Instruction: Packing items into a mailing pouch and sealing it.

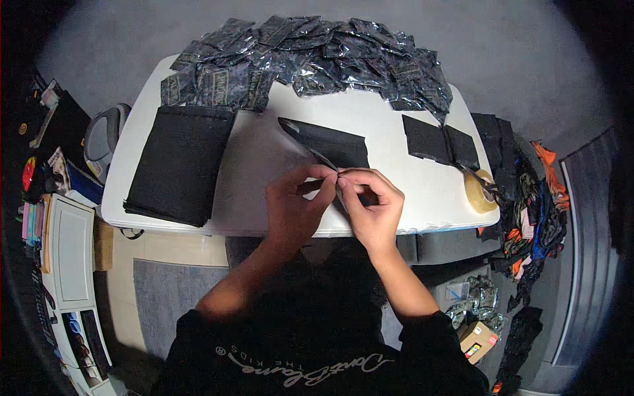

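Over the table's near edge, my left hand (295, 200) and my right hand (371, 206) meet fingertip to fingertip. Both pinch the near edge of a folded black sheet (330, 143), which slants up and away from them toward the middle of the table. Whether it is cloth or paper I cannot tell. To the left lies a thick stack of black sheets (178, 162). Two smaller black folded pieces (426, 140) rest toward the right edge, beside a roll of clear tape (480, 193) with what looks like dark-handled scissors (490, 188) against it.
Many dark patterned packets in shiny clear plastic (310, 53) are heaped along the far side of the white table (257, 142). A grey chair (105, 135) and a white cabinet (72, 251) stand left. Coloured cloth (535, 218) and a cardboard box (477, 341) lie right.
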Action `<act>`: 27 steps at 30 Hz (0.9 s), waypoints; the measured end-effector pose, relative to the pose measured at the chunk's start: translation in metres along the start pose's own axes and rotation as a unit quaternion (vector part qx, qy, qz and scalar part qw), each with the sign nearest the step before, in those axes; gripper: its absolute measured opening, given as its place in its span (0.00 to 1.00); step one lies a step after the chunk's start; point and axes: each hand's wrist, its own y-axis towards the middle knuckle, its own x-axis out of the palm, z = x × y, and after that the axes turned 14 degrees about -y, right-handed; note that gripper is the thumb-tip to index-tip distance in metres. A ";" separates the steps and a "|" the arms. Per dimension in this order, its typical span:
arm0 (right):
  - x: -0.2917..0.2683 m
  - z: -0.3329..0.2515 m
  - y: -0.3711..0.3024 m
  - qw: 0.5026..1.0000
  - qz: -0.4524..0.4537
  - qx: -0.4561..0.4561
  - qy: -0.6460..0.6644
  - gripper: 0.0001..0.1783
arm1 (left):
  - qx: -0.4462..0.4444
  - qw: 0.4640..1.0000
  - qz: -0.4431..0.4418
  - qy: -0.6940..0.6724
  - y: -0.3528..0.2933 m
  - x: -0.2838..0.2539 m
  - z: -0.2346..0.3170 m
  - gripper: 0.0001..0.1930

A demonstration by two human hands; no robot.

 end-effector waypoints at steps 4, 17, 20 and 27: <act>-0.002 0.004 0.002 1.000 -0.003 -0.011 -0.023 0.04 | 0.042 0.999 -0.002 0.022 0.000 0.001 -0.002 0.04; -0.006 0.009 0.003 0.997 -0.023 0.054 0.041 0.06 | 0.033 0.999 -0.029 0.006 0.002 -0.002 -0.001 0.03; -0.010 0.005 0.006 0.998 -0.039 0.040 0.017 0.06 | 0.047 0.998 -0.028 0.016 0.000 -0.002 -0.002 0.03; -0.014 -0.003 0.010 0.989 -0.004 -0.099 -0.108 0.08 | 0.031 0.999 -0.034 0.024 -0.001 -0.002 0.005 0.03</act>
